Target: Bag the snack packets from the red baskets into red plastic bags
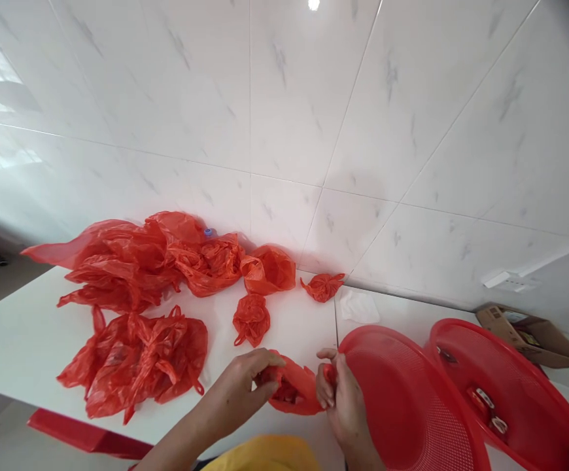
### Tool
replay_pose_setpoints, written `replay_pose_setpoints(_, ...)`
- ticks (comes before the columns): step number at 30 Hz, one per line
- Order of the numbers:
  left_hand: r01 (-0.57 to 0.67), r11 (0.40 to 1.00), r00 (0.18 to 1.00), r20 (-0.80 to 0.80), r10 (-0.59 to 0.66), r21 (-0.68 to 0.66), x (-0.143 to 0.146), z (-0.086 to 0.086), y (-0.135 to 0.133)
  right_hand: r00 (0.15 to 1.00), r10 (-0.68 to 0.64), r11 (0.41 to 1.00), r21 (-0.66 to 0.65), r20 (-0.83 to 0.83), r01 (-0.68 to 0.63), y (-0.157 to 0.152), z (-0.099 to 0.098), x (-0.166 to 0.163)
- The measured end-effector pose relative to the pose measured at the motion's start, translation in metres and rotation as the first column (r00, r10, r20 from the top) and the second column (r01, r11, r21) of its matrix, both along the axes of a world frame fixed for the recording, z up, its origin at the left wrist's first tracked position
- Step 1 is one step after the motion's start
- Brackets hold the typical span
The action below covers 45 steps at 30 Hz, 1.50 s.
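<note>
Both hands grip one small red plastic bag [295, 392] at the near edge of the white table [19, 340]: the left hand [248, 379] pinches its left side, and the right hand [338, 392] closes on its right side. Loose red bags [132, 261] lie at the left, with two tied bundles [252, 318] behind, and two red baskets [412, 405] stand just right of the right hand.

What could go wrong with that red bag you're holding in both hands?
The thin red bag is pinched between the left hand and the right hand, so a hard pull might tear it. It is close to the front edge of the table, so if it slips it could drop off. The tilted red basket leans right beside the right hand; a bump might make it slide.
</note>
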<state>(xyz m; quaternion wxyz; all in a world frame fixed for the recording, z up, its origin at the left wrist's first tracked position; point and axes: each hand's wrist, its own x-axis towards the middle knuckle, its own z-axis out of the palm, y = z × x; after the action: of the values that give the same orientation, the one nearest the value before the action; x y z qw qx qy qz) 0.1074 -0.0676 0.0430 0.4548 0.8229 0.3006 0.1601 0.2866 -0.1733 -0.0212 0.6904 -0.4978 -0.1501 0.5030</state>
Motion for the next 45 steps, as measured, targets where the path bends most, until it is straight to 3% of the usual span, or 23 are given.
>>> replay_pose_setpoints(3, 0.09, 0.996, 0.996, 0.004, -0.09, -0.015, 0.009, 0.009, -0.005, 0.965, 0.221, 0.974, -0.073, 0.138, -0.213, -0.001, 0.008, -0.009)
replay_pose_setpoints(5, 0.134, 0.989, 0.99, -0.027, -0.136, -0.065, 0.013, 0.009, -0.007, 0.883, 0.416, 0.909, -0.069, 0.217, -0.411, 0.0, 0.014, -0.019)
replay_pose_setpoints(8, 0.134, 0.985, 0.99, -0.039, -0.138, -0.105, 0.018, -0.001, -0.009, 0.787, 0.537, 0.839, -0.095, 0.302, -0.536, 0.005, 0.018, -0.032)
replay_pose_setpoints(13, 0.043, 0.997, 0.999, -0.004, -0.043, 0.067, 0.018, -0.026, -0.006, 0.857, 0.433, 0.899, -0.193, 0.279, -0.392, 0.013, 0.001, -0.032)
replay_pose_setpoints(18, 0.155, 0.987, 0.986, -0.068, -0.152, 0.05, 0.02, -0.042, -0.007, 0.937, 0.281, 0.931, -0.296, 0.208, -0.214, 0.017, -0.022, -0.022)
replay_pose_setpoints(23, 0.174, 0.985, 0.984, -0.026, -0.174, -0.003, 0.029, -0.063, -0.01, 0.938, 0.307, 0.932, -0.25, 0.159, -0.262, 0.02, -0.032, -0.02)
replay_pose_setpoints(29, -0.1, 0.993, 0.993, -0.065, 0.096, -0.062, 0.029, -0.087, -0.004, 0.903, 0.406, 0.914, -0.078, 0.14, -0.398, 0.011, -0.026, -0.008)
replay_pose_setpoints(32, -0.111, 0.985, 0.994, -0.006, 0.112, -0.13, 0.03, -0.092, -0.003, 0.88, 0.427, 0.904, -0.084, 0.209, -0.419, 0.006, -0.024, -0.005)
replay_pose_setpoints(35, -0.102, 0.968, 0.992, -0.091, 0.083, -0.229, 0.032, -0.095, -0.005, 0.834, 0.447, 0.894, -0.152, 0.323, -0.42, 0.007, -0.028, -0.005)
replay_pose_setpoints(38, -0.134, 0.967, 0.982, -0.16, 0.1, -0.218, 0.033, -0.096, -0.008, 0.805, 0.367, 0.929, -0.235, 0.466, -0.287, 0.011, -0.039, -0.007)
replay_pose_setpoints(41, -0.14, 0.966, 0.979, -0.175, 0.102, -0.218, 0.034, -0.095, -0.01, 0.75, 0.364, 0.913, -0.371, 0.551, -0.171, 0.015, -0.049, -0.009)
replay_pose_setpoints(45, -0.137, 0.972, 0.974, -0.205, 0.096, -0.193, 0.034, -0.091, -0.012, 0.765, 0.374, 0.916, -0.337, 0.525, -0.216, 0.015, -0.046, -0.011)
